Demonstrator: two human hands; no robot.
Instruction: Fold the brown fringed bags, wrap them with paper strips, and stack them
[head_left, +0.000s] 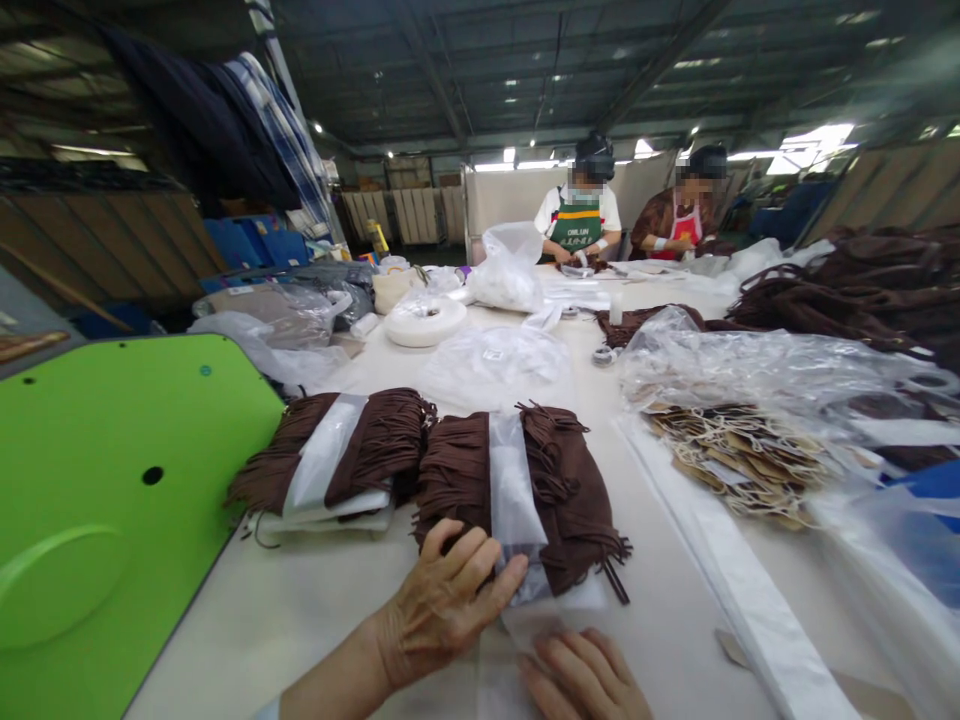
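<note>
our left hand [442, 600] open on the brown fringe bundle [574, 490] | our right hand [585, 675] flat on its clear bag [514, 490] | risk: film could slide, snagging fringe

The brown fringed bundle [555, 490] lies flat just before me, at twelve o'clock from my left hand [442, 600], whose fingertips rest on its near edge. Its dark brown strands spread out toward nine and toward three o'clock. Across its middle runs the clear plastic bag [514, 500], a pale glossy band from twelve to six o'clock, and its loose near end lies flat by the fingers of my right hand [585, 675].
</note>
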